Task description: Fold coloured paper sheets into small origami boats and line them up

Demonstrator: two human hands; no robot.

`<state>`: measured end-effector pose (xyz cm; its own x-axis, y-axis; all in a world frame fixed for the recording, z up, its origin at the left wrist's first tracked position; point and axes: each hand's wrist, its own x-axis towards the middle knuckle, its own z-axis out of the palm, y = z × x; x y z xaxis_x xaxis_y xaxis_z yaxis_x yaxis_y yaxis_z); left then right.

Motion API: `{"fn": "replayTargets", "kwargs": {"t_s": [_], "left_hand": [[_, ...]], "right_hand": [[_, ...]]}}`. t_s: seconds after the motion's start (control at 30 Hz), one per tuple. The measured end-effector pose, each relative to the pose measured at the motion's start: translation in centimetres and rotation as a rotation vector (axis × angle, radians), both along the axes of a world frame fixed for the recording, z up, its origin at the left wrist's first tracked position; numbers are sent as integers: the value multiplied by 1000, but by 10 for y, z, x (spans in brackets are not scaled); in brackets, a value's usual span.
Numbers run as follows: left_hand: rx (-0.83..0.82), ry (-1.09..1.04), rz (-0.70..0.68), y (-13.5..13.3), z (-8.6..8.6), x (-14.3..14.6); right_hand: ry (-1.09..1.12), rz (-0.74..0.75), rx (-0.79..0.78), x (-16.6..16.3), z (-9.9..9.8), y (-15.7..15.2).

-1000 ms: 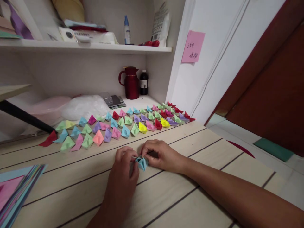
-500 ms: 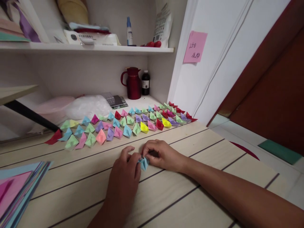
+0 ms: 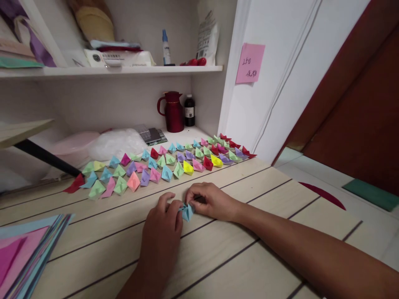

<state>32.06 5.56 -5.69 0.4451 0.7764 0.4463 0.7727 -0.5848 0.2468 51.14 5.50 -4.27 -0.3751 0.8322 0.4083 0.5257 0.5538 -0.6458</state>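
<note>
Between my two hands is a small blue folded paper boat, just above or on the wooden table. My left hand grips its left side with the thumb and a finger, the index finger raised. My right hand pinches its right upper edge between thumb and curled fingers. Parts of the blue paper are hidden behind the fingertips. Beyond my hands, rows of colourful folded paper boats, such as a yellow boat and an orange boat, stand across the table.
A stack of coloured paper lies at the near left. Behind the boats, a shelf unit holds a red jug, a dark bottle and a plastic bag. A pink note sticks to the white panel.
The view has shifted slightly. Both hands keep their hold on the blue paper boat, with hardly any change in the fingers.
</note>
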Motion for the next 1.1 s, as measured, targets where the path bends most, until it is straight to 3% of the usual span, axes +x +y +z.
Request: {"fn": "replayTargets", "kwargs": {"t_s": [0.33,0.63,0.87,1.1], "left_hand": [[46,-49,-93,-2,3,-1],[111,-8,-2,-1,-1,-4],[70,108,10,-3,0,0],[-52,79,-27,1,4,2]], "right_hand": [[16,8,-4,1,-2,2],[23,-7,-17,2,-3,3],[17,-4,-9,2,-3,2],[-1,45,51,4,-4,3]]}}
